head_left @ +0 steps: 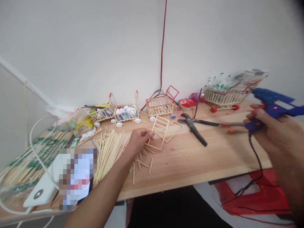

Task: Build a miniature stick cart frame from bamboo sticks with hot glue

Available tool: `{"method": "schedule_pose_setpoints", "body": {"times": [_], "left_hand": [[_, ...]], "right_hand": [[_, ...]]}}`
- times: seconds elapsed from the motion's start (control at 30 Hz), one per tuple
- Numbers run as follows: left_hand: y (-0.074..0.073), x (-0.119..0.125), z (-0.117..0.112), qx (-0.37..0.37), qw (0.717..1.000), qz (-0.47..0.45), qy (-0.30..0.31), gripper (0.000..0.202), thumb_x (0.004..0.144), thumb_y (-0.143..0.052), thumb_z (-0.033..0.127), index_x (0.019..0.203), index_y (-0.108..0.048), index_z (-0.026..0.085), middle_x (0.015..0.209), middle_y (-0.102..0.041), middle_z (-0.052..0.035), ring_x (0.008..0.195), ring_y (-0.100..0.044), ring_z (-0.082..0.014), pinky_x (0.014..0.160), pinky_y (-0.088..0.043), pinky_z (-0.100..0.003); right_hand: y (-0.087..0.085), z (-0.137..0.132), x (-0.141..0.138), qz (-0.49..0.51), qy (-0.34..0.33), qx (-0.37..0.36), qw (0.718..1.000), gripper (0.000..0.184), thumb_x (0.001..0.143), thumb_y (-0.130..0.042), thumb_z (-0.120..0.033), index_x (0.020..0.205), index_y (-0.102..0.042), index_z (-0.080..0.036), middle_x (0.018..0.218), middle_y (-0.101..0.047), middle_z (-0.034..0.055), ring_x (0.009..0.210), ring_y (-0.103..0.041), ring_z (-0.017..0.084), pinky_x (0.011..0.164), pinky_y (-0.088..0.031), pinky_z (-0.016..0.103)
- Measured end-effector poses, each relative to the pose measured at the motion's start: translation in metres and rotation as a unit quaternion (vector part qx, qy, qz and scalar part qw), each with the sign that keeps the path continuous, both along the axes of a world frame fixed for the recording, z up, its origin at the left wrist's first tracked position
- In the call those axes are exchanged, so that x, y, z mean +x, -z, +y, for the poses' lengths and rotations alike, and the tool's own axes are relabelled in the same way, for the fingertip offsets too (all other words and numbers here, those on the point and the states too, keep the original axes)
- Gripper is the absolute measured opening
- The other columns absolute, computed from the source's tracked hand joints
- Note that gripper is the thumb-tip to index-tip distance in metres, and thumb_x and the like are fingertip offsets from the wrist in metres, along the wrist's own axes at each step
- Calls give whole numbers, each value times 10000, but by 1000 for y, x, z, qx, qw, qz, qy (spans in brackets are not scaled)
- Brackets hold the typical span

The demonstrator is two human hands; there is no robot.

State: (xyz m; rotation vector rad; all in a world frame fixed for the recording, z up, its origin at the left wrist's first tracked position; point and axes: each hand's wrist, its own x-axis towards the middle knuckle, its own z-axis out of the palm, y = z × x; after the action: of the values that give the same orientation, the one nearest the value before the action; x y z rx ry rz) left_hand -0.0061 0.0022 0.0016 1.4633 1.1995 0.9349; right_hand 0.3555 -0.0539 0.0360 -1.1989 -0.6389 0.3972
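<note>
No writing is coming through legibly: the pale label on the blue glue gun, the green marks on the wrapped sticks along the bench's left edge and the pixelated phone screen are all showing unreadably.

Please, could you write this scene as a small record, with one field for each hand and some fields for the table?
Left hand: fingers closed on a ladder-like stick frame
Right hand: grips a blue glue gun, its small red light lit
Back row: four stick carts, the rightmost with red wheels
Tools: dark hand tool; orange-and-grey handles beside it
Material: heap of loose sticks, left of centre
Surface: wooden table
Unclear: phone screen, pixelated
</note>
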Motion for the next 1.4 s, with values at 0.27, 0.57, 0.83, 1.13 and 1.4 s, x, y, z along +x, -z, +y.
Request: {"method": "schedule_pose_setpoints", "body": {"times": [0.27,0.57,0.83,1.13,1.4], "left_hand": [[11,-1,7,37,995,88,-9,274,755,-612,388,718,-703,133,644,-664,-26,527,-454,-111,531,-317,-239],[-2,-1,3,163,951,263,16,311,876,-446,285,739,-699,169,788,-714,-55,794,-624,-199,756,-419,-295],[-19,-29,-7,216,896,374,102,130,791,-520,138,828,-632,192,890,-675,-52,885,-580,-211,791,-412,-317],[-33,-26,-28,198,821,514,152,283,753,-522,76,1003,-575,200,965,-638,-59,892,-543,-228,715,-379,-317],[-42,-10,-34,228,790,530,208,179,854,-494,127,805,-651,199,856,-628,-60,880,-534,-218,705,-371,-313]], "right_hand": [[-10,42,-80,173,-295,106,934,338,522,-883,-193,784,-670,-180,889,-594,25,711,-531,81,528,-423,183],[-1,45,-131,120,-397,79,907,271,687,-785,-322,897,-655,-210,912,-649,24,752,-585,116,566,-469,210],[5,53,-134,35,-394,20,918,324,735,-715,-457,942,-606,-233,977,-643,38,796,-604,145,612,-486,255],[9,64,-147,60,-370,37,926,352,700,-746,-451,926,-608,-218,952,-645,36,804,-603,139,590,-474,225],[36,69,-142,-116,-300,8,947,382,823,-616,-517,1009,-636,-184,914,-667,55,767,-609,145,626,-490,241]]}}
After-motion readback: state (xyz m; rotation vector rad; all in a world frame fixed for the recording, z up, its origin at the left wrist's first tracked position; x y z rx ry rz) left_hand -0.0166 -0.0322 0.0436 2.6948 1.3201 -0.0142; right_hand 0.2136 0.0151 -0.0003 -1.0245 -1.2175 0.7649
